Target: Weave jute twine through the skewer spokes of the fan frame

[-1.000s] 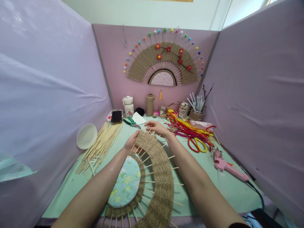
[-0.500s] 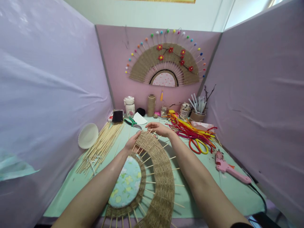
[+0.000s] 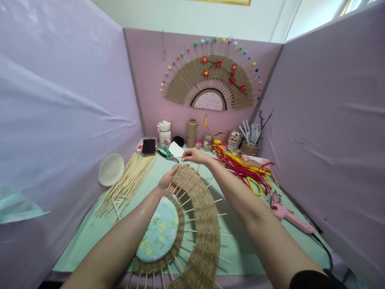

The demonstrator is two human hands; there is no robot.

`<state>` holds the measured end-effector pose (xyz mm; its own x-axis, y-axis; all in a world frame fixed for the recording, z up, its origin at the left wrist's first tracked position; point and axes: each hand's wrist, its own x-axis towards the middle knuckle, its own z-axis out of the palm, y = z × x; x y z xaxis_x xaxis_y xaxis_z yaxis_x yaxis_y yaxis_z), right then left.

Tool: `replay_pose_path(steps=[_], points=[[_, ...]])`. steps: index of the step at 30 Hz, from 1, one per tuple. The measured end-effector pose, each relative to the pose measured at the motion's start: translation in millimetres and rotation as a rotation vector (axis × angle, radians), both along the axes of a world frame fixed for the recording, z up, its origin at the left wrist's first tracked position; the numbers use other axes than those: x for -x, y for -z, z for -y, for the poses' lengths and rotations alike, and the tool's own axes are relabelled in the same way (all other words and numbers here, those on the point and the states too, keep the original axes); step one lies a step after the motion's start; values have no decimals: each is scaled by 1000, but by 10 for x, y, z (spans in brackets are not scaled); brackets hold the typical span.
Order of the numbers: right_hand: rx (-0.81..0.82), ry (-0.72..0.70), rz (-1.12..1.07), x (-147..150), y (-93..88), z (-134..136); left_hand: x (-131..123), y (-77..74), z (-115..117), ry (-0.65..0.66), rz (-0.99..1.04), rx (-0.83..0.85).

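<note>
A woven twine fan (image 3: pixel 207 224) with thin wooden sticks running through it curves down toward me, its lower part cut off by the picture's bottom edge. Inside the curve is a half-round centre panel (image 3: pixel 159 233) in blue cloth with yellow-green flowers, edged with twine. My left hand (image 3: pixel 167 180) grips the upper end of the woven band, thumb on top and fingers underneath. Above that same end, my right hand (image 3: pixel 195 155) pinches with fingertips at the band's corner; the pale thin bit there is too small to name. A thin strand (image 3: pixel 205 172) loops beside the band.
Bundled wooden sticks (image 3: pixel 130 182) and a white dish (image 3: pixel 111 170) lie left. Green-handled pliers (image 3: pixel 166 153) and a twine spool (image 3: pixel 192 133) are behind the hands. Coloured pipe cleaners (image 3: pixel 240 162) and a pink glue gun (image 3: pixel 290 214) lie right. A finished fan (image 3: pixel 186 82) hangs on the back panel.
My right hand has moved left and slightly up to the band's end corner, its fingertips now pinched there. The left hand keeps its hold on the fan. The view has shifted slightly.
</note>
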<state>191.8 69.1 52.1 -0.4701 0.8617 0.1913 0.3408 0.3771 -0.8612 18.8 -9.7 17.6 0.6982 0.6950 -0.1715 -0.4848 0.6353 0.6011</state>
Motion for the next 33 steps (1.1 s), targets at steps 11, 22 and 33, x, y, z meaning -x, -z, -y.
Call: replay_pose_path(steps=[11, 22, 33], points=[[-117, 37, -42, 12, -132, 189, 24, 11, -9, 15, 51, 80], [94, 138, -187, -242, 195, 491, -63, 60, -55, -206, -185, -76], [287, 170, -360, -228, 604, 271, -36, 116, -63, -366, -256, -256]])
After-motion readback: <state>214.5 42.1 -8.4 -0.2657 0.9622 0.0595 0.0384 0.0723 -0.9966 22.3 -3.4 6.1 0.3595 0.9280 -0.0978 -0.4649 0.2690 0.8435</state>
